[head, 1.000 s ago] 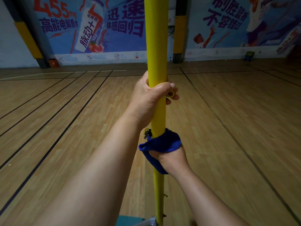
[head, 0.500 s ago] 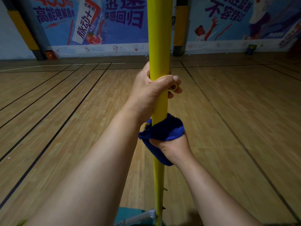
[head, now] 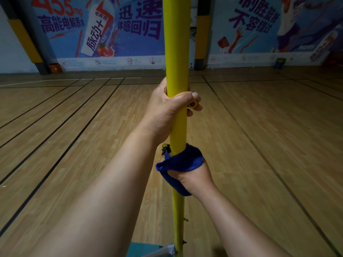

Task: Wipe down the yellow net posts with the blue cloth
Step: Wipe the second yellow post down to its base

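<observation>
The wooden floor [head: 259,145] fills most of my view, its boards crossed by dark court lines that run away toward 12 o'clock. Along the top, from 10 to 2 o'clock, the far wall carries big blue banners [head: 104,28] with large lettering and a drink bottle printed on them. A padded yellow and grey column [head: 203,34] stands against that wall just right of centre, and another leans in at 10 o'clock [head: 26,38].

The yellow post [head: 177,52] rises straight through the middle from 6 to 12 o'clock and cuts my view of the wall in two. At its foot, at 6 o'clock, I see a teal base [head: 146,249] and a bit of grey metal.

My left hand [head: 167,112] grips the post at the centre, thumb across the front, fingers wrapped round the back. A small yellow ring [head: 192,104] on the post's right side pokes out between my fingertips.

My right hand [head: 194,179] is lower, toward 6 o'clock, fingers closed round the blue cloth [head: 182,162], which is wrapped about the post. Just above the cloth's left edge, a small hook holds a knot of black thread [head: 165,150], touching the post.
</observation>
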